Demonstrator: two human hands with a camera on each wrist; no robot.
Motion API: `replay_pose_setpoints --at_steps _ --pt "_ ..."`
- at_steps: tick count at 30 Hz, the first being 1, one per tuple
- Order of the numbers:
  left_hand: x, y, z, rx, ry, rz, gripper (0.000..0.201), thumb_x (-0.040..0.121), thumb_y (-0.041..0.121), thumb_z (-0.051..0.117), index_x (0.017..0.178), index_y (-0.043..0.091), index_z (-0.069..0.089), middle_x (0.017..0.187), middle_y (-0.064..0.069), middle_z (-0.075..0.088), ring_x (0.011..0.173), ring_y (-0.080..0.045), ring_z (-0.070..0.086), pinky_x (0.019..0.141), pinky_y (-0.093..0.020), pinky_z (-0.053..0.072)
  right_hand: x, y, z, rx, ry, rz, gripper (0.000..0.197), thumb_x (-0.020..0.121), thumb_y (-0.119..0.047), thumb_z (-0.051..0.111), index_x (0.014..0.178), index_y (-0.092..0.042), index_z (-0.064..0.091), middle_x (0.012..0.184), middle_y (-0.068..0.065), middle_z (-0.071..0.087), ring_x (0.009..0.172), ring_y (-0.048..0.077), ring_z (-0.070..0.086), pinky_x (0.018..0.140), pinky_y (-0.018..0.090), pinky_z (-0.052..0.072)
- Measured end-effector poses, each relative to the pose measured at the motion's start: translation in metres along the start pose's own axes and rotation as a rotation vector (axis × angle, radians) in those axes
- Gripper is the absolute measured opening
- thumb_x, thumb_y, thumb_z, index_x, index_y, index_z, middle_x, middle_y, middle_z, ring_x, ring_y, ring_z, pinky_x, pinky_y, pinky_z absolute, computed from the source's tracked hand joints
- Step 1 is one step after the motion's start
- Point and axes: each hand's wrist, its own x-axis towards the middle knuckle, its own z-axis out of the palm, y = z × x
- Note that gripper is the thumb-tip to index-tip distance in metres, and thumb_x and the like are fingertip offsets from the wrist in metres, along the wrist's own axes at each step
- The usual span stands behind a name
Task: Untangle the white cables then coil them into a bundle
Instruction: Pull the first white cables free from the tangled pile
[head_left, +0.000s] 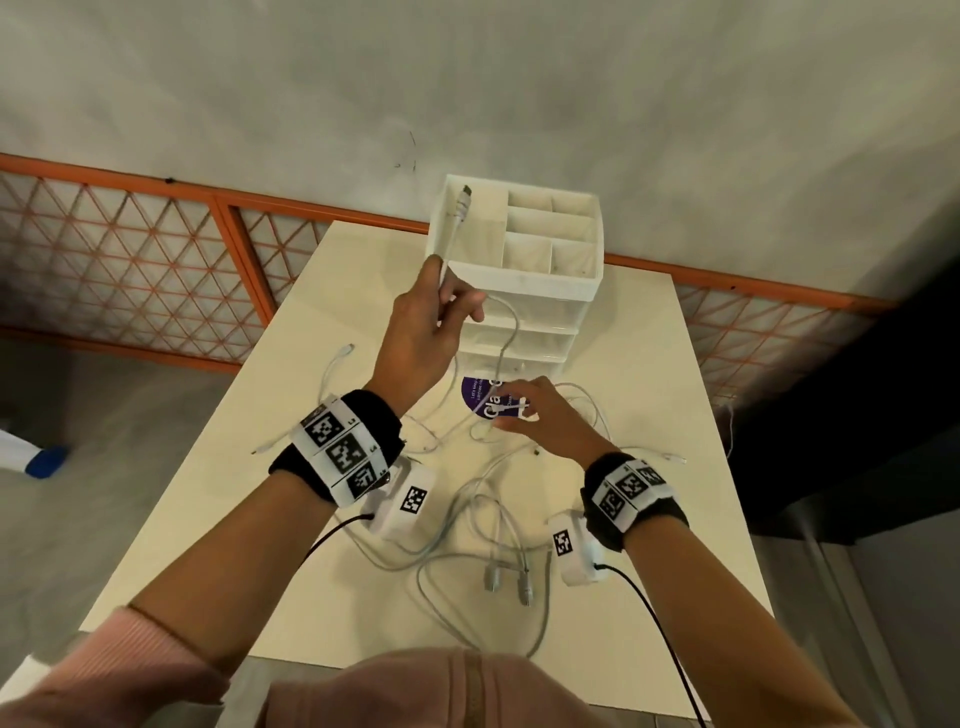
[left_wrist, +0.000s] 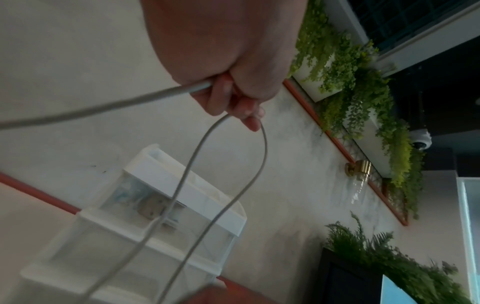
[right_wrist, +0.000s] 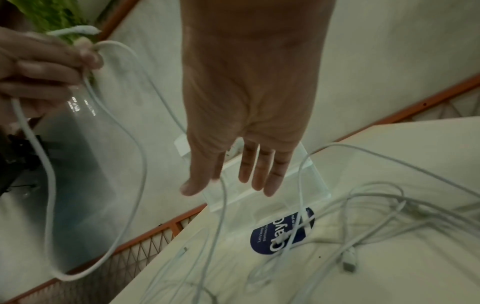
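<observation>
My left hand (head_left: 441, 306) is raised in front of the white organizer and grips a white cable (head_left: 453, 231). The cable's plug end sticks up above the fingers. In the left wrist view the curled fingers (left_wrist: 233, 100) hold the cable (left_wrist: 103, 109) and a loop hangs below them. My right hand (head_left: 524, 410) hovers low over the table with straight fingers (right_wrist: 257, 170). A hanging strand passes by its thumb. The right wrist view also shows the left hand (right_wrist: 46, 61) holding the looped cable (right_wrist: 52, 174). Several more white cables (head_left: 493, 519) lie tangled on the table.
A white drawer organizer (head_left: 519, 291) with open top compartments stands at the table's far middle. A round purple sticker (head_left: 475, 397) lies in front of it. The cream table (head_left: 649, 389) ends near my body. An orange lattice railing (head_left: 130, 249) runs behind.
</observation>
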Motion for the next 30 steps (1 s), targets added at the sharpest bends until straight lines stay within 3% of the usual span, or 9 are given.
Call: replay_pose_setpoints --at_steps 3,7,9,11,14,17,23,27,30 --pt "-0.001 -0.002 -0.016 -0.013 0.028 -0.023 0.041 0.094 0.013 0.054 0.070 0.022 0.022 0.068 0.005 0.062 0.053 0.006 0.052 0.053 -0.008 0.034 0.002 0.004 0.003 -0.007 -0.036 -0.008 0.007 0.087 -0.015 0.065 0.091 -0.013 0.060 0.102 0.007 0.055 0.092 0.018 0.052 0.078 0.018 0.041" --pt "-0.009 -0.008 -0.027 -0.073 -0.076 -0.108 0.043 0.092 0.009 0.057 0.069 0.019 0.022 0.071 -0.001 0.067 0.047 -0.001 0.046 0.050 -0.010 0.031 0.004 -0.002 0.005 0.166 -0.047 0.024 0.065 0.071 -0.026 0.081 0.126 -0.031 0.048 0.123 -0.001 0.051 0.097 0.016 0.059 0.080 0.019 0.048" --pt "-0.014 -0.006 -0.025 -0.130 -0.132 -0.148 0.043 0.091 0.005 0.058 0.070 0.018 0.022 0.074 -0.012 0.068 0.042 0.000 0.048 0.046 -0.009 0.031 0.007 -0.016 0.009 0.198 -0.047 -0.007 0.060 0.072 -0.032 0.080 0.124 -0.037 0.051 0.126 -0.001 0.049 0.098 0.013 0.061 0.080 0.019 0.049" --pt "-0.016 -0.005 -0.026 -0.187 -0.158 -0.178 0.045 0.090 0.002 0.058 0.070 0.018 0.021 0.075 -0.018 0.067 0.041 0.001 0.049 0.044 -0.010 0.030 0.008 -0.033 0.008 0.190 0.103 0.009 0.032 0.080 -0.035 0.072 0.106 -0.018 0.064 0.116 0.007 0.057 0.083 0.013 0.061 0.068 0.013 0.046" --pt "-0.019 -0.011 -0.034 -0.205 -0.207 -0.236 0.047 0.087 0.005 0.064 0.070 0.019 0.022 0.066 -0.003 0.071 0.044 -0.007 0.045 0.042 -0.021 0.028 0.011 -0.038 -0.009 -0.014 0.490 0.118 0.052 0.079 -0.058 0.063 0.076 -0.006 0.064 0.092 0.006 0.060 0.074 0.016 0.057 0.066 0.024 0.041" --pt "-0.024 -0.021 -0.045 -0.179 -0.320 -0.320 0.050 0.084 0.008 0.068 0.070 0.019 0.022 0.068 -0.001 0.074 0.049 -0.015 0.044 0.038 -0.021 0.027 0.008 -0.036 -0.029 -0.017 0.670 -0.056 0.043 0.083 -0.048 0.064 0.093 -0.007 0.057 0.102 0.002 0.051 0.082 0.017 0.057 0.072 0.021 0.046" --pt "-0.046 -0.033 -0.051 -0.116 -0.481 -0.444 0.051 0.082 0.010 0.071 0.069 0.019 0.022 0.074 -0.016 0.074 0.064 -0.016 0.060 0.035 -0.013 0.025 -0.020 -0.045 -0.064 0.016 0.317 -0.163 0.025 0.082 -0.030 0.068 0.074 -0.007 0.066 0.079 0.014 0.069 0.066 0.026 0.054 0.063 0.021 0.037" --pt "-0.057 -0.043 -0.049 -0.070 -0.532 -0.482 0.052 0.079 0.010 0.073 0.068 0.019 0.023 0.075 -0.011 0.075 0.074 -0.035 0.065 0.039 -0.012 0.028 -0.047 -0.031 -0.089 -0.062 0.082 0.050 0.017 0.069 -0.026 0.081 0.073 -0.021 0.065 0.071 -0.002 0.059 0.057 0.005 0.042 0.059 0.019 0.033" --pt "-0.063 -0.052 -0.034 -0.008 -0.569 -0.436 0.053 0.076 0.013 0.077 0.067 0.020 0.025 0.074 0.001 0.075 0.050 -0.018 0.042 0.045 -0.020 0.032 -0.058 -0.008 -0.085 -0.143 0.098 0.152 0.013 0.075 -0.027 0.077 0.074 -0.023 0.065 0.074 -0.003 0.061 0.057 0.003 0.045 0.060 0.020 0.037"
